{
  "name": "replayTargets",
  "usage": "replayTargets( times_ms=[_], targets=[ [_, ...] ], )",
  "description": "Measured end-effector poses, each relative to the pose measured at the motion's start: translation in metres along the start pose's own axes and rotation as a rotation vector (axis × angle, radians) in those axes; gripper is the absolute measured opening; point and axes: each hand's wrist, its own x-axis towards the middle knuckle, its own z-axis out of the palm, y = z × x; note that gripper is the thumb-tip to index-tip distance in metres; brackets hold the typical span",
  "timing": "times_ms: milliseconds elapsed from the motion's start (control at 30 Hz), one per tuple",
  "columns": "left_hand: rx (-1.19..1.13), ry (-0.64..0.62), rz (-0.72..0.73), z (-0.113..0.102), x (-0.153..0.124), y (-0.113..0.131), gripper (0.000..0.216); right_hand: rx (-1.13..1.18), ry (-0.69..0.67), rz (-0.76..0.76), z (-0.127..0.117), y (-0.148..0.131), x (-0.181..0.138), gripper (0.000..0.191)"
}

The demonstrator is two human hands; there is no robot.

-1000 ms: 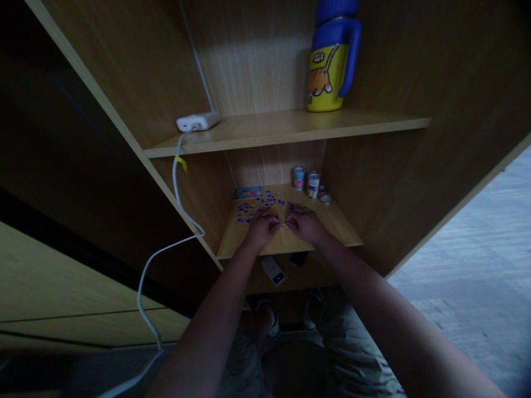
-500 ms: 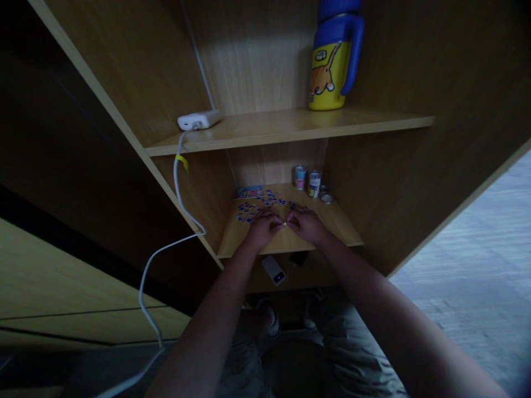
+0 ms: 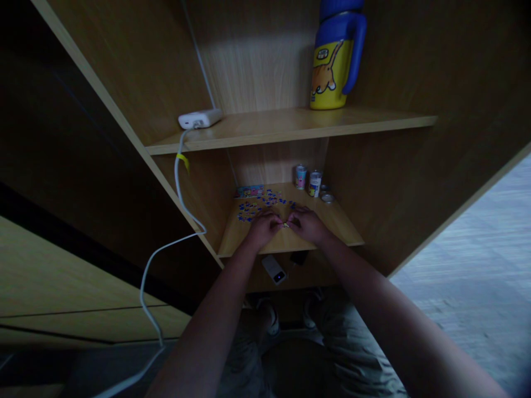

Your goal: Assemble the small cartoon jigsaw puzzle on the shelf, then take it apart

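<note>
My left hand and my right hand meet over the lower shelf board, fingers pinched. Between their fingertips is a small pale yellowish jigsaw piece; whether it is one piece or two joined ones is too small to tell. Both hands are closed on it, low over the wood. Behind them, many loose blue jigsaw pieces lie scattered, some of them partly hidden by my hands. A colourful printed picture card rests at the back left of the board.
Two small printed cans stand at the back right, with round metal lids beside them. Overhead, the upper shelf holds a blue-and-yellow mug and a white power bank. Its white cable hangs at left. A power bank lies below.
My hands stay nearly in place, with the fingertips still together. A little more of the pale piece shows between them. The view has shifted very slightly.
</note>
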Motion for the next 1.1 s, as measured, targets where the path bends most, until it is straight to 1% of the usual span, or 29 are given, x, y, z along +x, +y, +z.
replayTargets(
  times_ms=[300, 467, 533, 667, 800, 867, 933, 1000, 1100],
  targets=[
    [0.006, -0.012, 0.014, -0.001, -0.001, 0.003, 0.011, -0.01, 0.03, -0.01, 0.006, 0.005, -0.001, 0.005],
    [0.018, -0.022, 0.026, 0.0, -0.001, 0.002, 0.009, 0.004, 0.046, -0.009, 0.005, 0.004, -0.001, 0.004],
    [0.021, -0.027, 0.031, 0.0, -0.001, 0.001, 0.008, 0.044, 0.037, -0.013, 0.003, 0.003, -0.001, 0.002],
    [0.025, -0.045, 0.042, 0.001, 0.0, 0.0, 0.007, 0.197, -0.006, -0.006, 0.001, 0.001, -0.001, 0.006],
    [0.027, -0.049, 0.039, 0.001, 0.0, 0.0, 0.007, 0.387, 0.0, 0.065, 0.003, 0.005, -0.002, 0.005],
    [0.03, -0.044, 0.029, 0.001, 0.0, 0.001, 0.007, 0.463, 0.008, 0.097, 0.005, 0.008, -0.003, 0.008],
    [0.033, -0.04, 0.022, 0.0, 0.0, 0.001, 0.006, 0.487, -0.019, 0.092, 0.007, 0.01, -0.003, 0.011],
    [0.034, -0.037, 0.021, 0.0, -0.001, 0.002, 0.006, 0.465, -0.051, 0.07, 0.008, 0.011, -0.002, 0.011],
    [0.034, -0.036, 0.022, -0.001, 0.0, 0.002, 0.004, 0.417, -0.042, 0.053, 0.009, 0.011, -0.001, 0.012]
  ],
)
